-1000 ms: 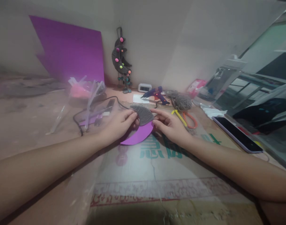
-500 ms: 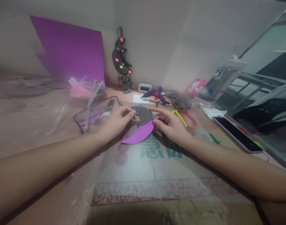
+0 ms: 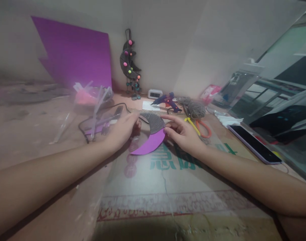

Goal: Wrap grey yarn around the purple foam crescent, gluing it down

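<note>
A purple crescent cutout [image 3: 149, 144] lies at the middle, its upper part wrapped in grey yarn [image 3: 155, 122]. My right hand [image 3: 183, 134] grips the crescent's outer edge, thumb at the border between yarn and bare purple, index finger stretched along the wrapped top. At the crescent's upper left end is my left hand [image 3: 125, 130]. Its fingers are curled inward and closed, and what they hold is hidden behind the hand.
Behind my hands are a blue glue gun [image 3: 166, 100], a white clock [image 3: 155, 93] and a grey yarn ball [image 3: 197, 109]. Orange-and-yellow scissors [image 3: 203, 129] and a phone [image 3: 253, 144] lie right. A decorated moon hanging [image 3: 129, 63] and purple sheet [image 3: 80, 53] are at the wall.
My left hand has drawn slightly left, away from the crescent's inner edge, and its fingers have turned inward. My right hand and the crescent have hardly moved.
</note>
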Action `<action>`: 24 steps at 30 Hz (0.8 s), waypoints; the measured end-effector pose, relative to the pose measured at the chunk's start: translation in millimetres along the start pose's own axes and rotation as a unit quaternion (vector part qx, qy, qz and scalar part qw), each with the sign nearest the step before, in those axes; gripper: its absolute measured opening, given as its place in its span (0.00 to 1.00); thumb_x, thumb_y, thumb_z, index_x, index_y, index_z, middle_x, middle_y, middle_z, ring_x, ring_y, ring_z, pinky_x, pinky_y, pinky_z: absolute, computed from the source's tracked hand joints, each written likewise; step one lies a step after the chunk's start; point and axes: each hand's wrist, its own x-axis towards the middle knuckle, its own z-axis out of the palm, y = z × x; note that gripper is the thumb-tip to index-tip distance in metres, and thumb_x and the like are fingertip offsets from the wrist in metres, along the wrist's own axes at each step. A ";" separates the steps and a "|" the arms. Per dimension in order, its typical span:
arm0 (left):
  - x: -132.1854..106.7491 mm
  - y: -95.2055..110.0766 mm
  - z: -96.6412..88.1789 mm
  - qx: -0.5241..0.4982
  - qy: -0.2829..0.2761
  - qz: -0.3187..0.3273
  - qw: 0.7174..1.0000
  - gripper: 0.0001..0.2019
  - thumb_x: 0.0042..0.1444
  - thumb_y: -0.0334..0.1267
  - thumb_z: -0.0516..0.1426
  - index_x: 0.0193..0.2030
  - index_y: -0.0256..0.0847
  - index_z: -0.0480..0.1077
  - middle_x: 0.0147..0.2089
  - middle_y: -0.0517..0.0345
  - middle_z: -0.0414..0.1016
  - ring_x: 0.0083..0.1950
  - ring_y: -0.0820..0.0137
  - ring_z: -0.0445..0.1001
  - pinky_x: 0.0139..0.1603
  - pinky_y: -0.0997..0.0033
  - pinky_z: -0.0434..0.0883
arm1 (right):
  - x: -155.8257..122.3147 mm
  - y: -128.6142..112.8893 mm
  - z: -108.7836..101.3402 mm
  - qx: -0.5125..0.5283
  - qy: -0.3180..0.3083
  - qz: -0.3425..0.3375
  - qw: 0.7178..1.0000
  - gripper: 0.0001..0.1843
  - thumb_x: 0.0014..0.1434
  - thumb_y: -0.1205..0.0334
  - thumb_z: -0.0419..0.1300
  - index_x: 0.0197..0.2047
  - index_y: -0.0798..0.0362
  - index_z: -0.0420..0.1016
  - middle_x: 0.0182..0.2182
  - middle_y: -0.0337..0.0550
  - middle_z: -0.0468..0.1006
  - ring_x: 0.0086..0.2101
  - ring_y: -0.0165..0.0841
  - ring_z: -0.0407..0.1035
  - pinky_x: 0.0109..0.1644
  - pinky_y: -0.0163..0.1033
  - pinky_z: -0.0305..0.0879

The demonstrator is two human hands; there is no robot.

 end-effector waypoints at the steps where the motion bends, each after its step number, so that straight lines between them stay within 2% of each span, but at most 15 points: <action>1: 0.0 0.2 -0.2 0.022 -0.006 0.002 1.000 0.11 0.58 0.42 0.52 0.27 0.41 0.61 0.26 0.61 0.64 0.25 0.76 0.63 0.25 0.75 0.61 | 0.0 0.0 0.0 0.000 0.000 -0.001 1.000 0.22 0.59 0.66 0.56 0.57 0.52 0.66 0.28 0.37 0.73 0.27 0.27 0.67 0.31 0.35 0.67; 4: -1.4 2.3 0.5 0.069 -0.041 0.012 0.997 0.04 0.55 0.38 0.56 0.36 0.41 0.68 0.30 0.60 0.68 0.27 0.75 0.65 0.27 0.75 0.63 | 0.1 0.3 0.0 0.007 -0.004 -0.005 1.000 0.22 0.59 0.66 0.56 0.57 0.52 0.66 0.27 0.36 0.72 0.27 0.28 0.67 0.32 0.36 0.67; 7: -4.1 4.4 1.5 0.106 -0.107 0.022 0.988 0.07 0.56 0.41 0.56 0.36 0.40 0.69 0.32 0.58 0.70 0.29 0.75 0.67 0.29 0.74 0.64 | -0.3 1.8 -0.5 0.011 -0.016 -0.005 1.000 0.22 0.59 0.65 0.57 0.57 0.51 0.66 0.27 0.36 0.72 0.28 0.28 0.68 0.33 0.37 0.68; 9: -5.3 4.6 1.2 0.155 -0.129 0.026 0.979 0.12 0.56 0.46 0.56 0.33 0.38 0.70 0.31 0.58 0.70 0.28 0.74 0.66 0.27 0.74 0.63 | -0.9 3.1 -1.2 0.007 -0.028 -0.008 1.000 0.22 0.60 0.64 0.57 0.58 0.51 0.65 0.28 0.36 0.72 0.28 0.28 0.69 0.35 0.37 0.69; 14: -4.5 3.5 -1.6 0.213 -0.086 0.043 0.972 0.17 0.56 0.52 0.56 0.31 0.38 0.69 0.27 0.59 0.69 0.26 0.73 0.65 0.25 0.74 0.60 | -1.8 4.1 -2.0 -0.007 -0.047 -0.025 0.999 0.24 0.60 0.62 0.58 0.59 0.51 0.63 0.30 0.38 0.75 0.31 0.30 0.71 0.38 0.39 0.68; 18: -4.4 5.1 -1.8 0.220 -0.056 0.065 0.972 0.16 0.57 0.51 0.56 0.31 0.38 0.68 0.28 0.58 0.71 0.28 0.73 0.66 0.27 0.74 0.62 | 0.5 4.0 -1.8 -0.012 -0.027 -0.009 1.000 0.22 0.60 0.61 0.58 0.57 0.52 0.63 0.27 0.35 0.73 0.27 0.29 0.70 0.34 0.37 0.67; 22: -5.6 6.0 -1.0 0.214 -0.050 0.065 0.973 0.15 0.57 0.50 0.56 0.32 0.38 0.68 0.29 0.59 0.72 0.28 0.73 0.67 0.27 0.73 0.63 | 3.8 5.9 -2.0 -0.035 0.003 0.008 0.999 0.09 0.60 0.58 0.58 0.40 0.53 0.68 0.26 0.35 0.72 0.24 0.27 0.67 0.30 0.35 0.65; 24: -5.6 5.6 -0.7 0.209 -0.054 0.061 0.974 0.15 0.56 0.49 0.56 0.31 0.38 0.68 0.29 0.59 0.71 0.27 0.73 0.67 0.27 0.73 0.62 | 4.4 6.3 -2.1 -0.058 0.011 0.005 0.998 0.09 0.59 0.57 0.58 0.33 0.53 0.67 0.25 0.36 0.71 0.24 0.26 0.65 0.28 0.34 0.64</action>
